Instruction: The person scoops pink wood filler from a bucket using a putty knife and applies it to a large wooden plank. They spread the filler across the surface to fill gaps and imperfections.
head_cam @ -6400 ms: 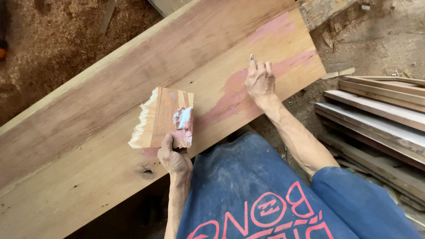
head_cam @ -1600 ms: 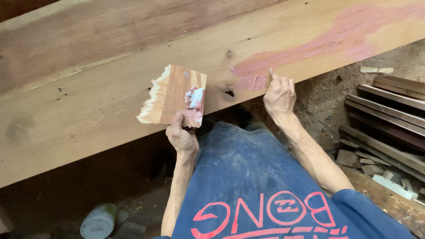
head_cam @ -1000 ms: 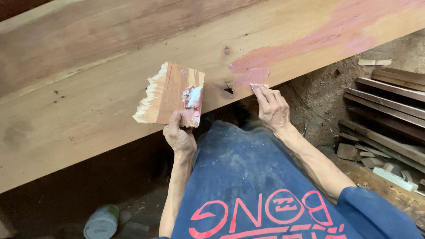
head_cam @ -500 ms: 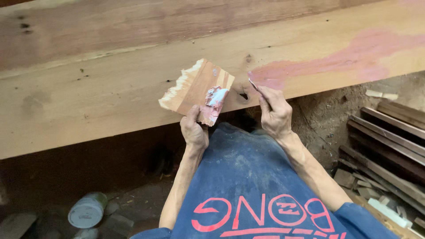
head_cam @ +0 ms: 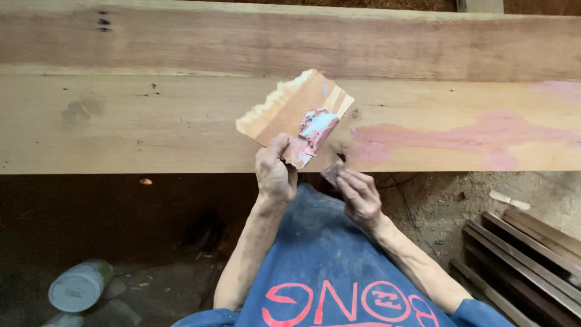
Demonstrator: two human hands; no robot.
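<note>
Left hand (head_cam: 274, 175) raised, grip closed, right hand (head_cam: 359, 195) pinching, close beside

The wood scrap (head_cam: 290, 115) sits over the plank (head_cam: 151, 121), with putty (head_cam: 315, 124) on its right end. The can (head_cam: 78, 284) lies on the floor (head_cam: 151, 242) below left; slats (head_cam: 520, 248) lie lower right.

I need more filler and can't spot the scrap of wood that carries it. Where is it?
In the head view it sits near the centre: the left hand holds the wood scrap over the long plank, just left of the pink filler streak.
</note>
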